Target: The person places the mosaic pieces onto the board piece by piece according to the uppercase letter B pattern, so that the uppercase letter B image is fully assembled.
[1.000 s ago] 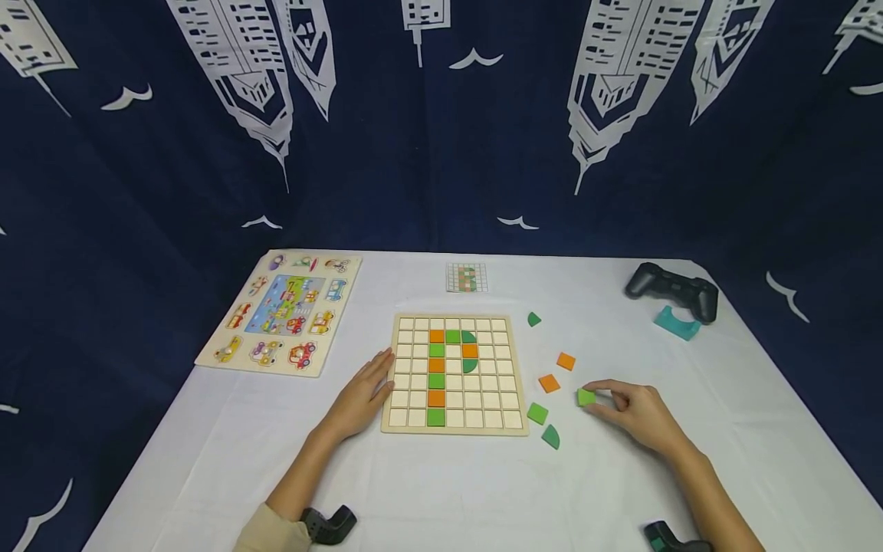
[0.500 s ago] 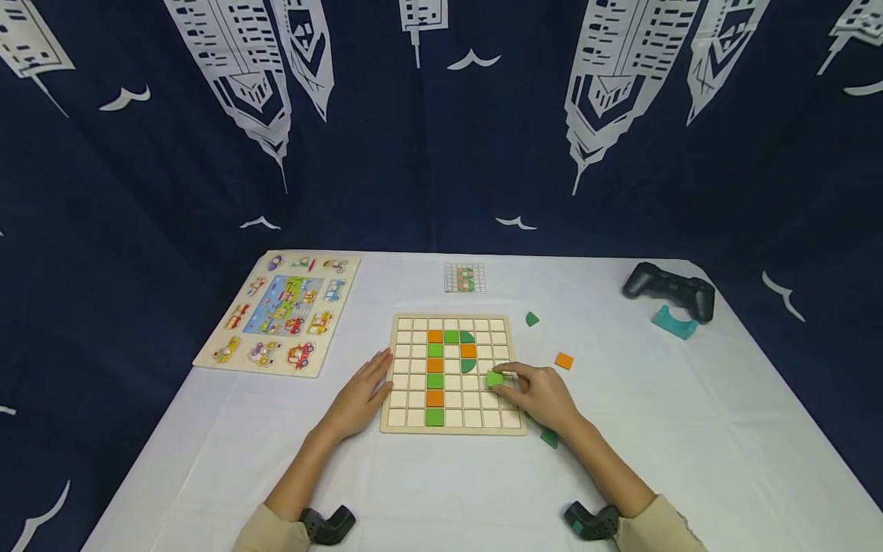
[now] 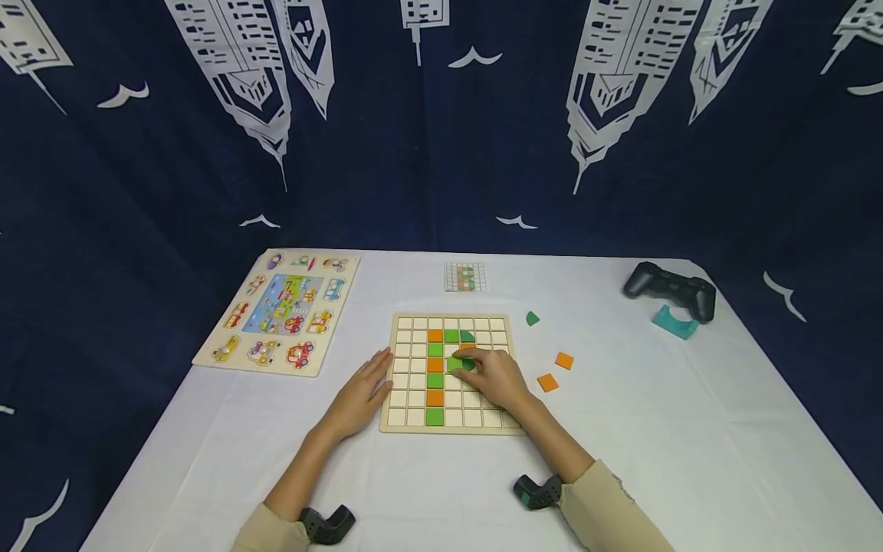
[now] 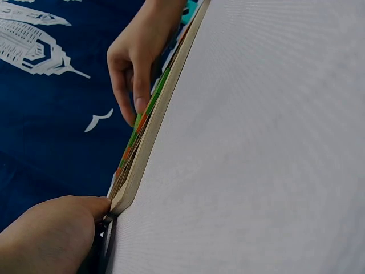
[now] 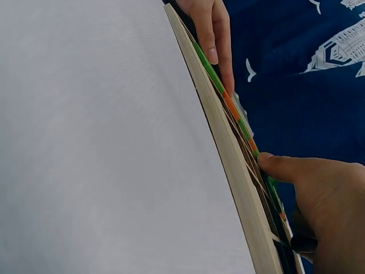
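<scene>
A light green square tile is pinched between the thumb and fingers of my right hand. It sits over the wooden grid board, just right of the column of alternating orange and green tiles. My fingers partly cover the dark green and orange pieces beside it. Against the board's left edge rests my left hand, fingers extended. The left wrist view shows the left thumb touching the board's corner. Seen edge-on in the right wrist view, the board hides much of the tile.
Two loose orange tiles and a dark green quarter-round piece lie right of the board. A pattern card lies behind it. A picture puzzle is at left; a black game controller and a teal piece are at right.
My right hand has carried the light green tile leftward from the table's right side onto the board. The forearm now covers the loose green pieces by the board's lower right. The left hand stays put.
</scene>
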Action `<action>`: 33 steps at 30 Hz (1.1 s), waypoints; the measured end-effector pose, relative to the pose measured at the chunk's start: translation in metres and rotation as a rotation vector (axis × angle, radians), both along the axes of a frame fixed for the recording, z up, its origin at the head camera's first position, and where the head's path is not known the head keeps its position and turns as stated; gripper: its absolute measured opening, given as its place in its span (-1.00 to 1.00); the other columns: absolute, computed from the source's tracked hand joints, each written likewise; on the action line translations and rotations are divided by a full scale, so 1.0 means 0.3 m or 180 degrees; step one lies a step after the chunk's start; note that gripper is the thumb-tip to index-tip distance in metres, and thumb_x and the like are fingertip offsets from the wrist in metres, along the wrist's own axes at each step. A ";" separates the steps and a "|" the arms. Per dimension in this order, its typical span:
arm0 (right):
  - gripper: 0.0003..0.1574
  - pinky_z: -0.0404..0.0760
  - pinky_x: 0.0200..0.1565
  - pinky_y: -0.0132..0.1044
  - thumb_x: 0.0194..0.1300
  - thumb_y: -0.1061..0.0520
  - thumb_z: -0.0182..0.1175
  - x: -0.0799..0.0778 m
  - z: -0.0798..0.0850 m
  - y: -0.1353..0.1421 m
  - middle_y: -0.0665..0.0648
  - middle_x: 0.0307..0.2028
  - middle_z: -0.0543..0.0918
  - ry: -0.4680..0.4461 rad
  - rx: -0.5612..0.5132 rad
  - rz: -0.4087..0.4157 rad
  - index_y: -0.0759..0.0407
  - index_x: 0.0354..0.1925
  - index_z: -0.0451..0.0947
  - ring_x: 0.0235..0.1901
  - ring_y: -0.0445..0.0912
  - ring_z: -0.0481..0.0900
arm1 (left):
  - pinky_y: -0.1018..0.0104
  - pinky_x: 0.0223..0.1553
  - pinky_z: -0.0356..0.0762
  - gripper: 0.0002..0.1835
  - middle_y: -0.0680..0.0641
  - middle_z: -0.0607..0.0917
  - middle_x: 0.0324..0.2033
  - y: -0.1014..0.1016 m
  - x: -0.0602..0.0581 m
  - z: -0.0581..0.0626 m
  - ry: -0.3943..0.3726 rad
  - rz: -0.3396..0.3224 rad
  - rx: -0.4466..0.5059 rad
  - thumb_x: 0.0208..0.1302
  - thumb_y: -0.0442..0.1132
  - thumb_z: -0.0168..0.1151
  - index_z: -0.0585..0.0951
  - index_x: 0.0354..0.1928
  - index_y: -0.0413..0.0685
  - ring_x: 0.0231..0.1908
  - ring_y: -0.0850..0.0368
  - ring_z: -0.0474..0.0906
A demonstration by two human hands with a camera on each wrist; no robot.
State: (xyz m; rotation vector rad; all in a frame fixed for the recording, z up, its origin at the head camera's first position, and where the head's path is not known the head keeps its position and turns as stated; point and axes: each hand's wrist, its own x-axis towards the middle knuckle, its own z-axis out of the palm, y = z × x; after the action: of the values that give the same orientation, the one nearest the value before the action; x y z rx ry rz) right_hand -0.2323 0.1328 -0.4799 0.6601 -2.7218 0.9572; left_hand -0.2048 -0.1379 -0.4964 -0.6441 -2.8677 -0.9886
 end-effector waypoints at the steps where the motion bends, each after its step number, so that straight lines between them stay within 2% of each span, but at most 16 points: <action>1: -0.64 0.11 -0.73 -0.43 0.11 -0.05 0.32 -0.003 0.000 -0.003 -0.14 -0.83 0.21 -0.0011 0.0004 -0.0007 0.07 -0.14 0.66 -0.79 -0.31 0.07 | 0.14 0.35 -0.09 -0.43 -0.08 0.11 0.38 0.000 0.000 0.000 -0.0003 0.0003 -0.0004 0.40 -0.14 -0.03 0.16 0.36 -0.21 0.36 0.02 -0.03; 10: -0.59 0.13 -0.73 -0.44 0.10 -0.08 0.32 -0.004 0.010 -0.003 -0.12 -0.81 0.24 -0.0130 0.0008 0.0001 0.05 -0.09 0.64 -0.78 -0.30 0.08 | 0.12 0.35 -0.08 -0.43 -0.08 0.12 0.38 0.002 0.001 0.003 -0.0031 0.0033 0.0007 0.40 -0.13 -0.03 0.17 0.36 -0.21 0.36 0.01 -0.03; 16: -0.59 0.13 -0.70 -0.43 0.08 -0.05 0.35 0.013 0.021 0.059 -0.11 -0.80 0.25 -0.0208 -0.0196 -0.0035 0.08 -0.10 0.64 -0.77 -0.28 0.12 | 0.11 0.35 -0.08 -0.42 -0.07 0.10 0.38 0.001 0.001 0.001 -0.0037 0.0005 0.0007 0.40 -0.12 -0.04 0.15 0.37 -0.19 0.36 0.01 -0.04; 21: -0.64 0.09 -0.71 -0.45 0.08 0.01 0.35 0.022 0.013 0.112 -0.13 -0.80 0.20 -0.0207 -0.0313 0.0001 0.08 -0.12 0.66 -0.79 -0.30 0.07 | 0.13 0.35 -0.08 -0.43 -0.06 0.10 0.38 0.000 0.001 -0.001 -0.0026 0.0018 -0.0038 0.40 -0.13 -0.04 0.15 0.36 -0.19 0.37 0.03 -0.05; 28: -0.52 0.07 -0.72 -0.47 0.16 -0.08 0.27 0.031 0.017 0.092 -0.17 -0.85 0.18 -0.0230 -0.0084 0.0345 0.04 0.03 0.60 -0.81 -0.34 0.01 | 0.12 0.35 -0.08 -0.43 -0.08 0.12 0.38 -0.003 0.000 0.001 0.0031 -0.0015 0.0016 0.39 -0.14 -0.02 0.17 0.36 -0.22 0.36 0.01 -0.04; 33: -0.52 0.07 -0.70 -0.47 0.16 -0.10 0.27 0.041 0.027 0.074 -0.17 -0.84 0.22 -0.0230 0.0070 0.0408 0.01 0.03 0.60 -0.80 -0.34 0.02 | 0.13 0.35 -0.07 -0.43 -0.08 0.12 0.38 -0.003 -0.002 -0.002 0.0043 -0.0023 0.0006 0.39 -0.14 -0.02 0.17 0.36 -0.21 0.36 0.01 -0.04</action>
State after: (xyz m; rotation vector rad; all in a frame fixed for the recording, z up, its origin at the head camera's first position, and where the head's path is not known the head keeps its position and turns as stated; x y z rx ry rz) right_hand -0.2201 0.1548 -0.4718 0.8287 -2.7850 0.9992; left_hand -0.2055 -0.1387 -0.4970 -0.6590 -2.8544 -0.9839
